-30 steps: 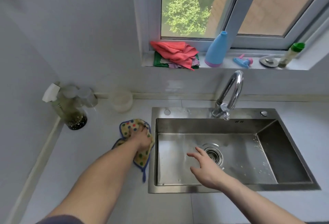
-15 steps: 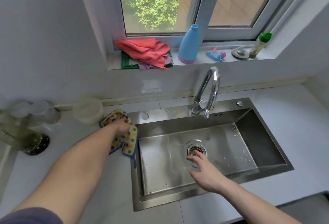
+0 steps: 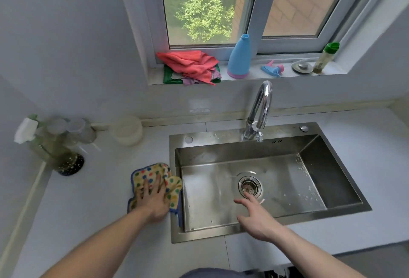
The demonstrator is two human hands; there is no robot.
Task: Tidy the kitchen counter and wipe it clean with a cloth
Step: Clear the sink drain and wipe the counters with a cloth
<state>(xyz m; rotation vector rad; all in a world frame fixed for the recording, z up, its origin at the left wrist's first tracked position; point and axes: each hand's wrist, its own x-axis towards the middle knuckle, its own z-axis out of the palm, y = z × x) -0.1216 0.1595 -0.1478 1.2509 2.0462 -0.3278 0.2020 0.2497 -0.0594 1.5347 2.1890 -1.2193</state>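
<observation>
A yellow cloth with coloured dots and a blue edge point(image 3: 173, 186) lies on the white counter point(image 3: 88, 207) just left of the steel sink point(image 3: 287, 217). My left hand point(image 3: 153, 198) lies flat on the cloth, fingers spread, pressing it onto the counter. One corner of the cloth hangs over the sink's left rim. My right hand point(image 3: 256, 218) hovers over the sink's front edge near the drain point(image 3: 249, 186), fingers apart and holding nothing.
A spray bottle and jars point(image 3: 53, 145) and a pale bowl point(image 3: 127, 130) stand at the back left of the counter. The tap point(image 3: 260, 109) arches over the sink. On the windowsill sit red cloths point(image 3: 190, 64), a blue bottle point(image 3: 240, 57) and a green-capped bottle point(image 3: 326, 56).
My left hand has slid the cloth back toward me along the sink's left rim and now lies flatter on it. The right hand stays over the sink; the view has shifted.
</observation>
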